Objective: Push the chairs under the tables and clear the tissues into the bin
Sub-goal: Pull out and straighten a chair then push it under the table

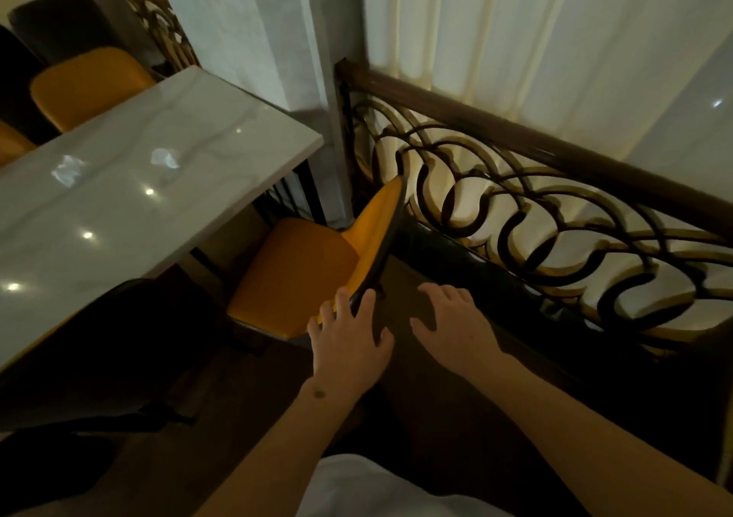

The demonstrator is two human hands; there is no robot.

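head view: a dim dining room with pale pleated curtains [515, 40] behind a dark wooden railing with curled metal scrollwork [515, 215]. a glossy white marble-patterned rectangular table [166, 167] fills the left side, its top catching spots of light. two crumpled white tissues lie on it, one [68, 170] toward the left and the other [165, 158] near the middle, apart from each other. an orange padded chair with a dark-edged curved backrest [293, 274] stands at the table's near right corner, between the table and the railing; its seat is only partly under the tabletop and its back leans toward the railing. beyond the far edge of the table sit another orange-seated chair [91, 84] and a black-seated chair [59, 24], close together.

the left hand [349, 338] rests on the lower end of the near chair's backrest, fingers spread and curled loosely over its dark edge, touching it without a tight clasp. the right hand [456, 318] is just beside it, above the dark floor, fingers splayed wide and holding nothing. a white garment [377, 489] shows at the bottom edge.
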